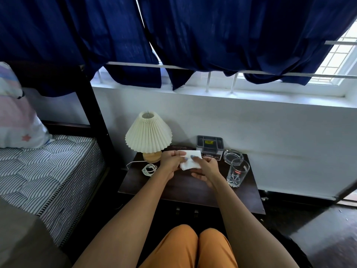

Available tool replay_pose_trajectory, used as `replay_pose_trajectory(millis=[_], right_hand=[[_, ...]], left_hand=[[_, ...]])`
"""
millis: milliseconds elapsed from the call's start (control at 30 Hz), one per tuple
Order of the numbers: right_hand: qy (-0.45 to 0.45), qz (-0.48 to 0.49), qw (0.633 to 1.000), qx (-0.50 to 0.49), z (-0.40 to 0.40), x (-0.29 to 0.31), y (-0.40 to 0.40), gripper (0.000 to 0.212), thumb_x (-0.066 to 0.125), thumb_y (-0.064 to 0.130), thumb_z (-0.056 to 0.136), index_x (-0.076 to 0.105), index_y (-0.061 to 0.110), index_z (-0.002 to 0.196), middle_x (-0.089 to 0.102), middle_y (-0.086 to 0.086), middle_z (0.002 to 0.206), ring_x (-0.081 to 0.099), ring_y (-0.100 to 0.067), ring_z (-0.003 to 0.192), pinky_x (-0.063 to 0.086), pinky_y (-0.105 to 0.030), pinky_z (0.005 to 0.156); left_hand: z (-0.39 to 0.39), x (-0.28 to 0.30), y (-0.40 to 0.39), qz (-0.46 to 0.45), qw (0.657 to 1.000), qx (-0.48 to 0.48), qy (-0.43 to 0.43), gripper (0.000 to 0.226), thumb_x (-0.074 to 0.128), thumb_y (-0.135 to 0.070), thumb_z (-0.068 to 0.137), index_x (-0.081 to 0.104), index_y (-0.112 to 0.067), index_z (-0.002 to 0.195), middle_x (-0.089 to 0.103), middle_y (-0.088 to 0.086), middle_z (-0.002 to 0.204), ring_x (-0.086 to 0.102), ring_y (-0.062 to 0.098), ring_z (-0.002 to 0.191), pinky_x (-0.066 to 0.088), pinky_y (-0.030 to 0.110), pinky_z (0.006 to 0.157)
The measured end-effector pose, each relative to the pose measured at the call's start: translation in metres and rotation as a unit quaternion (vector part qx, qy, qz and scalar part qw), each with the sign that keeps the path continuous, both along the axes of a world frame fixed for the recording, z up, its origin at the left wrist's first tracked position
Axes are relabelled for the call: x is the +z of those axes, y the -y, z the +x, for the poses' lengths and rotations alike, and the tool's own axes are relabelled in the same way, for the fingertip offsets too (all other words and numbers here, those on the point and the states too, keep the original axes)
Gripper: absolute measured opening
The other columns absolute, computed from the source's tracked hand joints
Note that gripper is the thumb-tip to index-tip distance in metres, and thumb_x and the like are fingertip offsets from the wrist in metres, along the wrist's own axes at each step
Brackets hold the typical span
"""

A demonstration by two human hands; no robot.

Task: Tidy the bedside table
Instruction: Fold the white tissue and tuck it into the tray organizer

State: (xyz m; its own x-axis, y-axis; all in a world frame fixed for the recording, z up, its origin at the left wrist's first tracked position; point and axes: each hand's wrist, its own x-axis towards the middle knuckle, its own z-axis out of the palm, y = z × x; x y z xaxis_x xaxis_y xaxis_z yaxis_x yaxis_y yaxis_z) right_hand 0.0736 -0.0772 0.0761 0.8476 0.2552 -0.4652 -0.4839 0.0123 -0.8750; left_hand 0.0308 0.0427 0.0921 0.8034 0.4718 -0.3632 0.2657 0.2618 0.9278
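Orange-clad knees (193,246) fill the bottom of the view, with both bare forearms reaching forward over them to the table (173,188), a dark wooden top set against the white wall under a window.

Both hands hold a white tissue (190,159) above the middle of the table. The left hand (171,161) pinches the tissue's left edge between thumb and fingers, and the right hand (204,168) grips its right side, thumb on top (the nails are painted a pale blue). A thin dark thing pokes out under the right hand; I cannot tell what it is.

At the table's back left corner stands a lamp (148,135) with a pleated cream shade and a wooden base. Its white cord (149,169) lies coiled near the left edge, just in front of the base. Along the back edge, right of the lamp, sits a grey organiser (210,144). A clear ashtray (232,156) rests near the back right corner, and a glass (238,172) stands upright just in front of it by the right edge, looking empty.

Left of the table is a bed with a striped mattress (50,171) and a pillow (17,120). Blue curtains (212,35) hang across the window above.
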Motion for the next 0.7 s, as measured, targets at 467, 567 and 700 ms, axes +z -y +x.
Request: replay_pose_trajectory(millis=[467,567,700], right_hand=[[0.081,-0.088,0.99,-0.075,0.029,-0.017,0.003,0.014,0.065,-0.004,0.081,0.067,0.009,0.077,0.067,-0.018,0.101,0.066,-0.02,0.077,0.053,-0.019,0.044],[0.102,-0.11,0.983,-0.11,0.049,-0.016,0.006,0.018,0.058,-0.007,0.082,0.07,0.006,0.079,0.063,-0.014,0.1,0.062,-0.014,0.071,0.053,-0.016,0.043],[0.15,-0.182,0.963,-0.133,0.087,-0.014,0.015,0.025,0.054,-0.005,0.083,0.073,0.008,0.091,0.069,-0.013,0.102,0.065,-0.021,0.082,0.06,-0.03,0.07]], left_hand=[[0.034,-0.024,0.008,0.005,0.998,-0.059,-0.033,0.062,0.043,0.029,0.073,0.052,0.002,0.128,0.054,0.024,0.128,0.058,0.03,0.104,0.054,0.031,0.07],[0.051,-0.026,0.013,-0.002,0.998,-0.048,-0.045,0.055,0.048,0.023,0.08,0.048,0.002,0.13,0.056,0.022,0.125,0.061,0.029,0.1,0.056,0.032,0.071],[0.081,-0.036,0.017,0.048,0.996,-0.041,-0.069,0.056,0.046,0.019,0.083,0.046,-0.003,0.135,0.055,0.017,0.13,0.057,0.028,0.116,0.054,0.038,0.093]])
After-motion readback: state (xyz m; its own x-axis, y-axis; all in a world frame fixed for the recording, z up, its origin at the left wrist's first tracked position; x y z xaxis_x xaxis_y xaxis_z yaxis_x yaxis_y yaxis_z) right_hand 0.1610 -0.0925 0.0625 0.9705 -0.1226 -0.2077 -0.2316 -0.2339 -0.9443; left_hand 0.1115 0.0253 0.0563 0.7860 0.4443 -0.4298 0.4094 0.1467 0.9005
